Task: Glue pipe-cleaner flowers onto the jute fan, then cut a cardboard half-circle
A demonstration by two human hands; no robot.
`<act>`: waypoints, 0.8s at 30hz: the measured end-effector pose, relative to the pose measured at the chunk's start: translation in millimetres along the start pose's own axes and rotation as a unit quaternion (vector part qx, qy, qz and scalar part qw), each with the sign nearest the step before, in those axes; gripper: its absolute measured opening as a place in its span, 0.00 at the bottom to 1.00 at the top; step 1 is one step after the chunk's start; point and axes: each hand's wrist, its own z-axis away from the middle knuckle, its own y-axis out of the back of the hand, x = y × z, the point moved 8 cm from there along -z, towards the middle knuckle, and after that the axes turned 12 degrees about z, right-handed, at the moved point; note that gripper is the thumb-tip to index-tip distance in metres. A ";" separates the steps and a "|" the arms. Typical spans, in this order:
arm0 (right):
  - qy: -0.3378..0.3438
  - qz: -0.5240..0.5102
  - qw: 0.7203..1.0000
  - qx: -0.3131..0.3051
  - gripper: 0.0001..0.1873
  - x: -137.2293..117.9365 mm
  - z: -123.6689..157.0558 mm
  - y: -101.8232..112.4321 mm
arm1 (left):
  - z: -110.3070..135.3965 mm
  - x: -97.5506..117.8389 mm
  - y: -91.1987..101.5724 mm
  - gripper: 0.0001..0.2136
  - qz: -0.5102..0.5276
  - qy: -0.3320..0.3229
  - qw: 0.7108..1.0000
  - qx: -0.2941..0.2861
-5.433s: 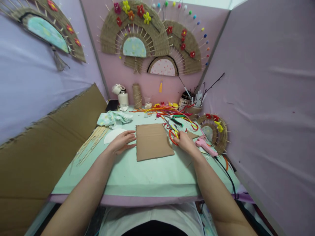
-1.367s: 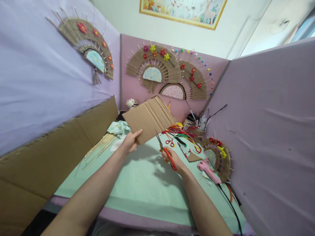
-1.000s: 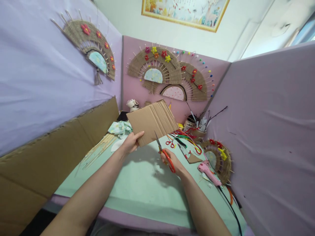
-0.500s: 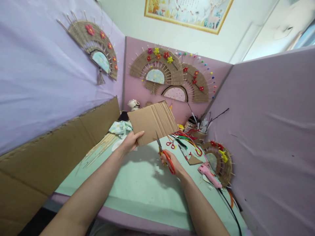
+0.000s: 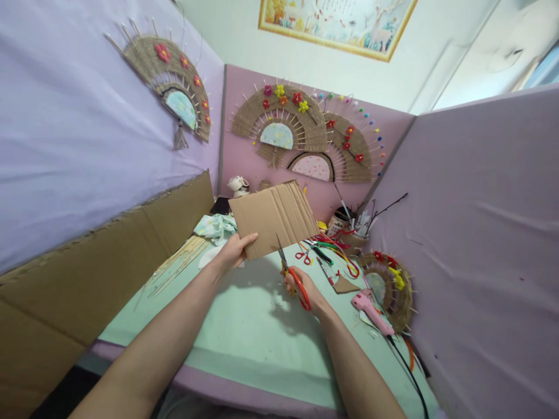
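My left hand point(image 5: 232, 252) grips the lower left corner of a brown corrugated cardboard sheet point(image 5: 273, 216) and holds it raised and tilted above the green table point(image 5: 244, 326). My right hand point(image 5: 301, 284) is closed on the red handles of a pair of scissors point(image 5: 292, 273). The blades point up at the cardboard's lower edge, with the tip just touching or just short of it.
Right of the hands lie a pink glue gun point(image 5: 370, 305) with a black cord, a small woven fan point(image 5: 390, 281), a cardboard scrap point(image 5: 344, 284), small red scissors point(image 5: 301, 255) and coloured pipe cleaners point(image 5: 336, 245). Bamboo sticks point(image 5: 177, 263), cloth point(image 5: 215, 226) and a big cardboard panel point(image 5: 87, 267) are left.
The cardboard lay flat on the table at first; now my left hand holds it up and my right hand holds the scissors at its lower edge. Over the last second both hands hardly moved.
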 end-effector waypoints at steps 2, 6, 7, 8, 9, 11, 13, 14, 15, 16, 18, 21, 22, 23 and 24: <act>0.000 0.000 1.000 0.001 0.22 0.8 -0.3 0.1 | -0.2 -1.0 0.6 0.19 -0.002 0.001 1.000 0.002; -0.011 0.001 1.000 0.014 0.22 3.4 -0.4 0.9 | -1.6 -4.2 2.7 0.19 -0.007 0.005 1.000 -0.001; -0.016 0.000 1.000 0.018 0.22 4.0 -0.2 0.8 | -2.1 -5.1 2.8 0.19 -0.008 0.005 1.000 -0.005; -0.022 -0.002 1.000 0.021 0.21 4.6 0.1 0.7 | -2.5 -5.9 2.8 0.19 -0.008 0.005 1.000 -0.010; -0.028 -0.005 0.999 0.026 0.21 4.9 0.6 0.6 | -2.9 -6.6 2.8 0.19 -0.009 0.005 1.000 -0.013; -0.042 -0.008 0.999 0.033 0.20 5.1 1.8 0.1 | -3.4 -7.7 2.8 0.20 -0.009 0.006 1.000 -0.017; -0.059 -0.008 0.997 0.047 0.20 5.2 3.3 0.5 | -3.5 -8.1 3.6 0.20 -0.010 0.006 1.000 -0.011; -0.066 -0.008 0.996 0.054 0.20 5.1 4.2 0.9 | -3.3 -8.0 4.1 0.20 -0.010 0.006 1.000 -0.007; -0.073 -0.006 0.995 0.061 0.20 4.8 4.9 1.3 | -3.1 -7.7 4.5 0.20 -0.009 0.006 1.000 -0.002; -0.077 -0.004 0.995 0.068 0.20 4.4 5.6 1.9 | -2.8 -7.3 4.5 0.20 -0.008 0.006 1.000 0.000; -0.079 0.004 0.994 0.078 0.21 3.2 6.6 2.9 | -2.0 -6.5 3.9 0.20 -0.006 0.006 1.000 0.000; -0.086 0.015 0.992 0.086 0.22 3.2 7.5 4.6 | -1.5 -5.6 2.3 0.20 -0.002 0.005 1.000 -0.005; -0.090 0.016 0.992 0.086 0.22 3.9 7.6 4.5 | -1.7 -6.0 2.7 0.20 0.000 0.007 1.000 0.000; -0.093 0.016 0.992 0.083 0.22 4.7 7.5 3.9 | -2.0 -6.8 4.1 0.20 0.004 0.010 1.000 0.011; -0.093 0.015 0.992 0.079 0.21 5.4 7.4 2.8 | -2.5 -7.9 6.3 0.20 0.010 0.013 1.000 0.026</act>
